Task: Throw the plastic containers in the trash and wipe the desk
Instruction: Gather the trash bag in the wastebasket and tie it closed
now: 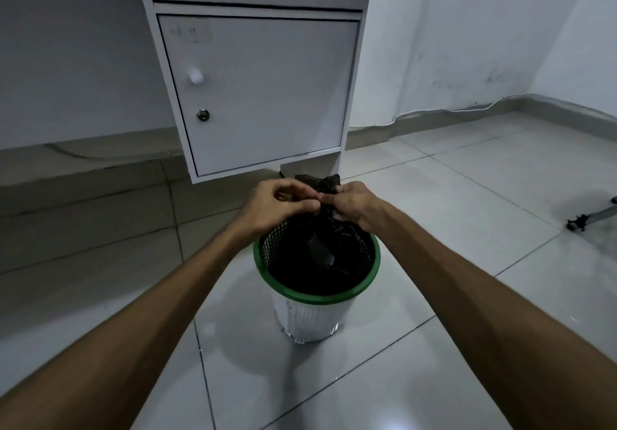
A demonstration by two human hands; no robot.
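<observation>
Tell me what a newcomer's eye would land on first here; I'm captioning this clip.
Both hands, the left hand and the right hand, meet mid-frame, pinching the gathered top of a black trash bag. The bag sits in a green-rimmed white mesh wastebasket on the tiled floor, in front of a white desk cabinet.
</observation>
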